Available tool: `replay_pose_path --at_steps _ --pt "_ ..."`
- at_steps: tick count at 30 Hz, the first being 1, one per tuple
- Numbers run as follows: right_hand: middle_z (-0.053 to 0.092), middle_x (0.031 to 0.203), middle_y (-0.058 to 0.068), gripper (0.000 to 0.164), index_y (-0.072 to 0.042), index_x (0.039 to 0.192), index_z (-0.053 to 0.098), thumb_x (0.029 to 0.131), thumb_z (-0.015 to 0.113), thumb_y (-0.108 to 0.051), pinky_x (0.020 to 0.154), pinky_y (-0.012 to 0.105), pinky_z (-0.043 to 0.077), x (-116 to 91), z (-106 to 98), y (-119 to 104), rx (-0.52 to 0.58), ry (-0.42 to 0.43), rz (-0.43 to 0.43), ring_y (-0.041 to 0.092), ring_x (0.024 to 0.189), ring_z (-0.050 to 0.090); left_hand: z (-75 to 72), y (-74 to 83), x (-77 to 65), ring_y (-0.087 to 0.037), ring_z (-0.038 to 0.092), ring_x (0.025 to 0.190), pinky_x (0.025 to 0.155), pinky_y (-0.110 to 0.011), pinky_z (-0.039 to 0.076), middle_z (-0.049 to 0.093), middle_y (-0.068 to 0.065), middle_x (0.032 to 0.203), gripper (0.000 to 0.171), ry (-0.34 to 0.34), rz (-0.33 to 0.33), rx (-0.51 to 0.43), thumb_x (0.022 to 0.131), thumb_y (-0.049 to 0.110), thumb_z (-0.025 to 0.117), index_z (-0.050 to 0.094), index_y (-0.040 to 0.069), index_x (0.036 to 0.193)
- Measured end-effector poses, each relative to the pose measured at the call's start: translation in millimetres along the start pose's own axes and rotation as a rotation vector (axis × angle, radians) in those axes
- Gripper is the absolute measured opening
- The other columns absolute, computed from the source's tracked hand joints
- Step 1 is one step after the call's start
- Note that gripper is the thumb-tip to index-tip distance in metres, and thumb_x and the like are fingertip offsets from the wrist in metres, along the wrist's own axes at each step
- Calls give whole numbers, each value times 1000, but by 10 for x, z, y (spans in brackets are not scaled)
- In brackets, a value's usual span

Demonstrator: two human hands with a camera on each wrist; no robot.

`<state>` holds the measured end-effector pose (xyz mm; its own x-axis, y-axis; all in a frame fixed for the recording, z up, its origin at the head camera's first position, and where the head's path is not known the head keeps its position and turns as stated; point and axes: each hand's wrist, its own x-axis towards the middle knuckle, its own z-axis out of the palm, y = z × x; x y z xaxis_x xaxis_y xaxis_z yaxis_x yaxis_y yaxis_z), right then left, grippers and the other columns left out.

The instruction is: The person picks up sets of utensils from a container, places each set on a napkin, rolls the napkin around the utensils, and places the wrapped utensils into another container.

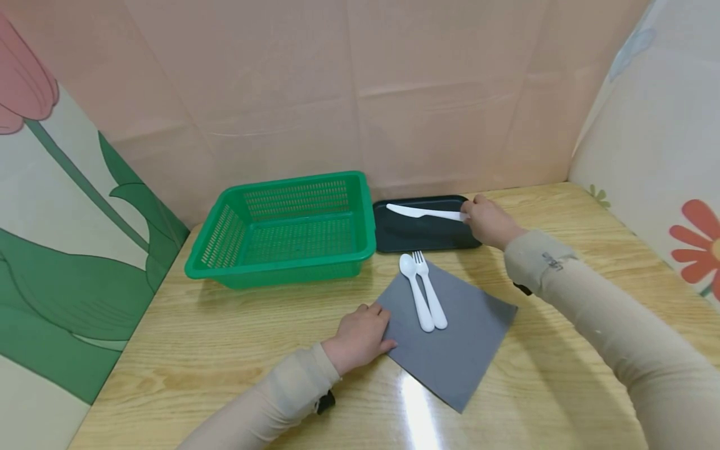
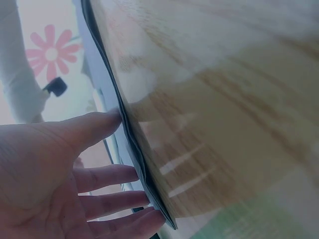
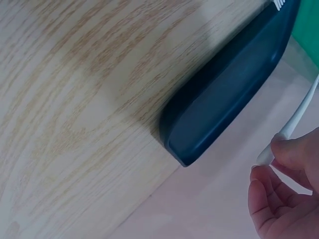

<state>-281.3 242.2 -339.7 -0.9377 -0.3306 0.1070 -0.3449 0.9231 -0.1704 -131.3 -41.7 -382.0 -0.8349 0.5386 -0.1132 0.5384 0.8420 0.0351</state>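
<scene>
Resting on the left edge of the napkin, the left hand lies loosely extended, table separating it from the basket. The right hand pinches the knife over the tray beside the basket; spoon and fork lie on the napkin. The right wrist view alone confirms the knife raised.

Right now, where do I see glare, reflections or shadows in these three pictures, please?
Head view: bright glare streak on the table, by the grey cloth; left wrist view: reflections of the left hand in the glossy table; right wrist view: soft shadow beside the black tray.
</scene>
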Motion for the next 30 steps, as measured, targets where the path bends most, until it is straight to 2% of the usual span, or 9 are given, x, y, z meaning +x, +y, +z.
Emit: replay_pose_path --at_steps 8,30 --pt "51 97 24 19 8 109 54 94 50 -3 73 43 48 -60 -50 -58 19 -31 7 31 81 54 1 -4 1 -16 57 87 61 -26 49 60 -3 101 39 -4 -1 2 87 45 61 60 11 106" --pt "51 97 25 21 10 109 54 93 51 -3 73 44 48 -188 -92 -89 46 -25 0 31 81 53 12 -13 -4 -16 58 87 60 -26 48 60 -3 101 39 8 1 6 86 45 61 60 10 104"
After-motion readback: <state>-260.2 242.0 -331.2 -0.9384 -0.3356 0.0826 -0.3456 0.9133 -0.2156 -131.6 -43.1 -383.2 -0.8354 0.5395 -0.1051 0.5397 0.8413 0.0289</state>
